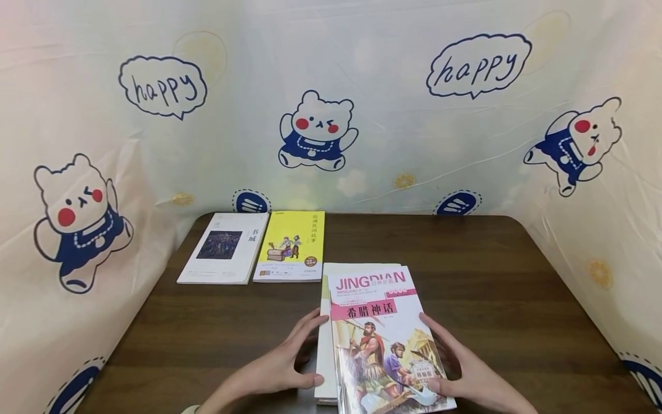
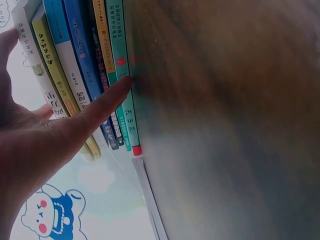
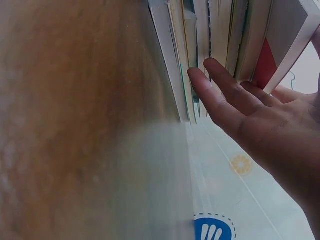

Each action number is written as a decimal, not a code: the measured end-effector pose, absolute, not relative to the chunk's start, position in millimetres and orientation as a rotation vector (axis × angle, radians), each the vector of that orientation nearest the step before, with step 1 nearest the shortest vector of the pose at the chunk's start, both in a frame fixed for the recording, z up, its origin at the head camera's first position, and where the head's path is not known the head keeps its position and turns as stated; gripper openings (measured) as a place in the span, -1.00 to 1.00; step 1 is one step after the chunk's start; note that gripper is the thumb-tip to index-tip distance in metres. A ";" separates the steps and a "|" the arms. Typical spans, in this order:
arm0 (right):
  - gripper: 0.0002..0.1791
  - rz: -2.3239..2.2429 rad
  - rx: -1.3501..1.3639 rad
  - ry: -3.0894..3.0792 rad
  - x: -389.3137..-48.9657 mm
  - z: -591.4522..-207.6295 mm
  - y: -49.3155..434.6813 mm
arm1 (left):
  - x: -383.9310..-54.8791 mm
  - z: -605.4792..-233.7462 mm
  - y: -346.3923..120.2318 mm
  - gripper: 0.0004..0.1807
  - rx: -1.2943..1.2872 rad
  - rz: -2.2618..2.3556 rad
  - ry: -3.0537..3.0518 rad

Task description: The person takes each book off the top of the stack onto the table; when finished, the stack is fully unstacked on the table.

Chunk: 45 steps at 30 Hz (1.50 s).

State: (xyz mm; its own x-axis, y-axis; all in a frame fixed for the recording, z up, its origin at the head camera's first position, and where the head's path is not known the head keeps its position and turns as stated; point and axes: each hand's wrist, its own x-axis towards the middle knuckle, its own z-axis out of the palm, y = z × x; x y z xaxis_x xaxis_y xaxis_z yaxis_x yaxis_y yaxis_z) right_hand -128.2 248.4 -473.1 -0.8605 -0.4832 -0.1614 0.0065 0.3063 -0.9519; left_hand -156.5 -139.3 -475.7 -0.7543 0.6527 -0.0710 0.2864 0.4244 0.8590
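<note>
A stack of several books lies at the front middle of the table. Its top book [image 1: 372,345] is white with a pink title band and costumed figures, turned slightly against the pale book [image 1: 325,356] beneath. My left hand [image 1: 281,362] is at the stack's left side; in the left wrist view, an extended finger [image 2: 100,107] crosses the coloured spines toward the lowest, green book [image 2: 120,40]. On the opposite side is my right hand [image 1: 468,371], thumb at the top cover's edge. In the right wrist view, its straight fingers [image 3: 227,87] lie along the page edges [image 3: 220,30].
A white book [image 1: 233,261] with a dark picture and a yellow book [image 1: 289,230] lie side by side at the table's back left. Patterned cloth [image 1: 388,144] with bears surrounds the brown wooden table [image 1: 491,276] at back and sides.
</note>
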 end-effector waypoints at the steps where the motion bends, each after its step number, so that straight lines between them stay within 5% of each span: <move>1: -0.03 -1.565 -0.360 2.144 -127.9 -471.7 247.8 | -156.3 -475.7 -139.3 0.04 0.798 1.269 2.284; 45: -0.30 -1.774 -0.203 1.686 -111.4 -455.9 283.1 | -159.0 -475.6 -143.8 -0.01 0.752 1.224 2.263</move>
State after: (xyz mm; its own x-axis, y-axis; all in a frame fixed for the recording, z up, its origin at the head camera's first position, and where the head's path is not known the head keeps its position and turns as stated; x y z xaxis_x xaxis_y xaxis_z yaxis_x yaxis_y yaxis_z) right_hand -111.4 283.1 -455.9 -0.7618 -0.5580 -0.3291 0.3572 0.0620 -0.9320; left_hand -159.0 -143.8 -475.6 -0.7464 0.6520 -0.1332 0.2455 0.4558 0.8556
